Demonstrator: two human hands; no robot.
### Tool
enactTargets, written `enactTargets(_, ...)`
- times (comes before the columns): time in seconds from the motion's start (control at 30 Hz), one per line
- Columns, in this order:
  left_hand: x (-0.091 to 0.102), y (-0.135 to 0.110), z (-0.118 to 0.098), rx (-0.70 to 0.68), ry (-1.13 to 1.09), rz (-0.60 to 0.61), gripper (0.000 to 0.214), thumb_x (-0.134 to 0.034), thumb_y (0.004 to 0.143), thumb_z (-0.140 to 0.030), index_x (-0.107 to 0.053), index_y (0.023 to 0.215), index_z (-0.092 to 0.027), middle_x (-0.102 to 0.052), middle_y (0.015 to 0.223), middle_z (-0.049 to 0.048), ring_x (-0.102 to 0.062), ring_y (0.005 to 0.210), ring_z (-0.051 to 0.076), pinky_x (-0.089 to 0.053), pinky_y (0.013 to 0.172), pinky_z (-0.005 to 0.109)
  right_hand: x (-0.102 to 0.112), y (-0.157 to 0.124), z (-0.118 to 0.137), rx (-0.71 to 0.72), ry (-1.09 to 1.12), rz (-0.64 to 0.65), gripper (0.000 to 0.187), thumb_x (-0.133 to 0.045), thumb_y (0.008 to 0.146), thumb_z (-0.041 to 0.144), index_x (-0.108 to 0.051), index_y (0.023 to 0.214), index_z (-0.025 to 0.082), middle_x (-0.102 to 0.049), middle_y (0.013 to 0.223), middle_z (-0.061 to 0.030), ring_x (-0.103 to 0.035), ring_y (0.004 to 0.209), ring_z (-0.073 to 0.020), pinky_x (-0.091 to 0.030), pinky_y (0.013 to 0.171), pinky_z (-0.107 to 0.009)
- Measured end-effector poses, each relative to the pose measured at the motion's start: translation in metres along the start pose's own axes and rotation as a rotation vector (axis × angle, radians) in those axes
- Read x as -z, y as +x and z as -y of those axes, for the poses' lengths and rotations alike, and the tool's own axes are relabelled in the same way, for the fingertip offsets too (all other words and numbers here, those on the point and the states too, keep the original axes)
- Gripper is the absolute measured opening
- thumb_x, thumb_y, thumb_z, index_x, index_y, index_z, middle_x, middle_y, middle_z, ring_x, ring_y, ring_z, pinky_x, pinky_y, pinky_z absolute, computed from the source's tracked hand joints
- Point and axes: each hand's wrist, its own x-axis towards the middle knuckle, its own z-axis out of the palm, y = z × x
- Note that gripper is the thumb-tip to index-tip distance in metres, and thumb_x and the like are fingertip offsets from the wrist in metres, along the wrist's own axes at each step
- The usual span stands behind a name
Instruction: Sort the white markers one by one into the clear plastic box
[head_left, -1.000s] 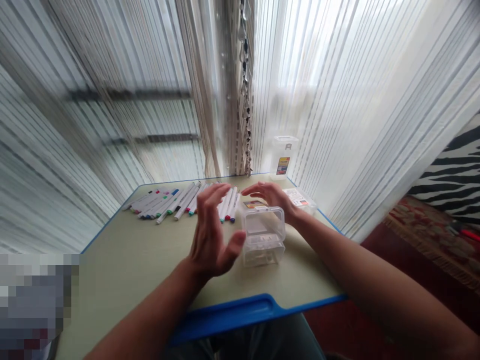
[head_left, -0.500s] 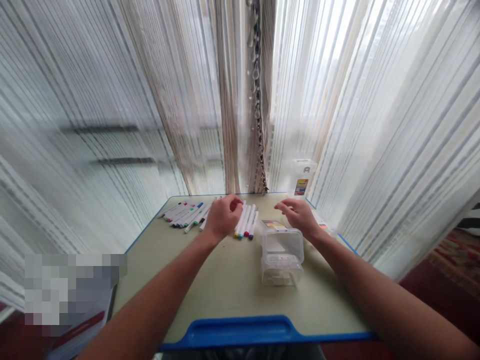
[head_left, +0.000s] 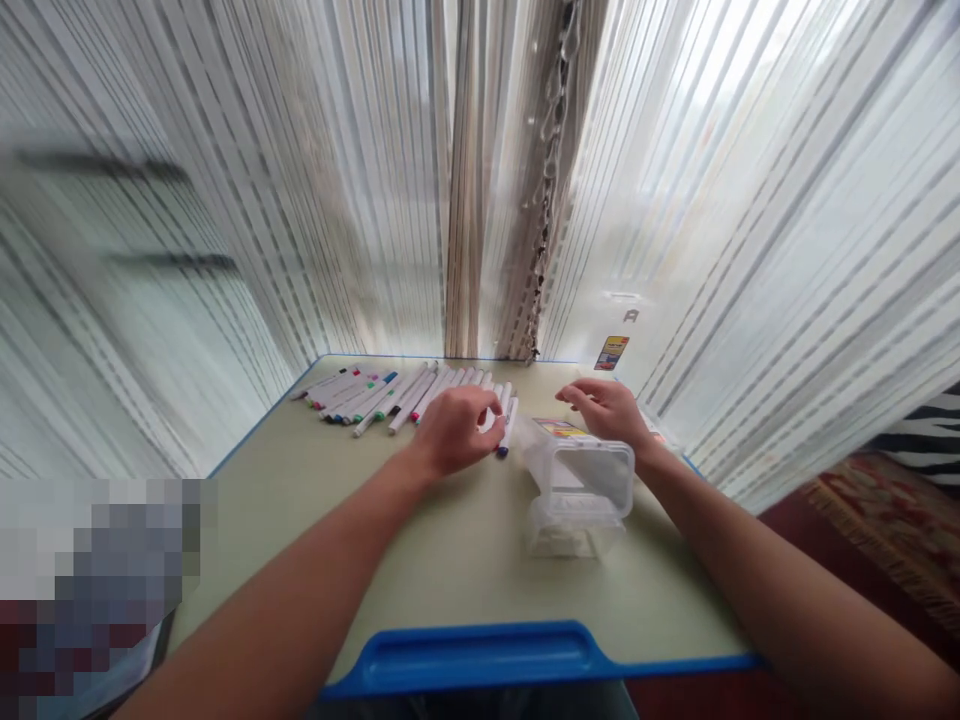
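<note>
My left hand (head_left: 459, 428) hovers over the right end of a row of white markers (head_left: 409, 400). Its fingers are curled, with a gap between thumb and forefinger, and no marker shows in its grasp. Just beside the thumb lies a marker with a dark blue cap (head_left: 508, 428). Behind a clear plastic case (head_left: 592, 475) with its lid up, my right hand (head_left: 604, 410) is loosely bent, its fingers pointing left. I see nothing held in it. Some markers are partly hidden by my left hand.
The table (head_left: 300, 530) has a blue rim and a blue tray groove (head_left: 480, 655) at its near edge. A clear piece with a coloured label (head_left: 613, 352) stands at the far right corner. String curtains (head_left: 375, 200) hang behind the table.
The view has shifted and tilted. My left hand has moved rightward along the markers, now covering the coloured caps near the right end. My right hand has stayed near the case.
</note>
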Motion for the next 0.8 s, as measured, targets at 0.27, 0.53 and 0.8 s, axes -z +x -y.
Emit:
enactTargets(0.27, -0.001, -0.001, -0.005, -0.151, 0.041, 0.119, 0.019, -0.068, 0.08, -0.034, -0.07, 0.089, -0.018, -0.064, 0.077, 0.0031, -0.059, 0.074, 0.019, -0.043, 0.072, 0.032, 0.001, -0.002, 0.001, 0.008, -0.034, 0.004, 0.033, -0.054, 0.083, 0.04, -0.077, 0.076, 0.016, -0.077, 0.077, -0.01, -0.07, 0.069, -0.0224, -0.052, 0.066, -0.033)
enactTargets(0.53, 0.0, -0.002, -0.012, -0.105, 0.171, 0.217, 0.028, -0.07, 0.079, -0.041, -0.07, 0.094, -0.018, -0.067, 0.087, 0.0073, -0.062, 0.083, 0.024, -0.045, 0.077, 0.035, 0.0, -0.003, 0.005, 0.003, -0.029, -0.009, 0.03, -0.055, 0.082, 0.037, -0.077, 0.073, 0.018, -0.078, 0.078, -0.0087, -0.072, 0.072, -0.0225, -0.053, 0.068, -0.032)
enactTargets(0.8, -0.004, -0.001, -0.015, -0.036, 0.291, 0.215, 0.03, -0.066, 0.081, -0.046, -0.069, 0.087, -0.018, -0.066, 0.087, 0.0105, -0.062, 0.087, 0.028, -0.046, 0.079, 0.039, 0.001, -0.003, 0.01, 0.03, -0.037, -0.015, 0.029, -0.056, 0.082, 0.034, -0.077, 0.069, 0.019, -0.078, 0.074, -0.0069, -0.07, 0.069, -0.0204, -0.052, 0.066, -0.03)
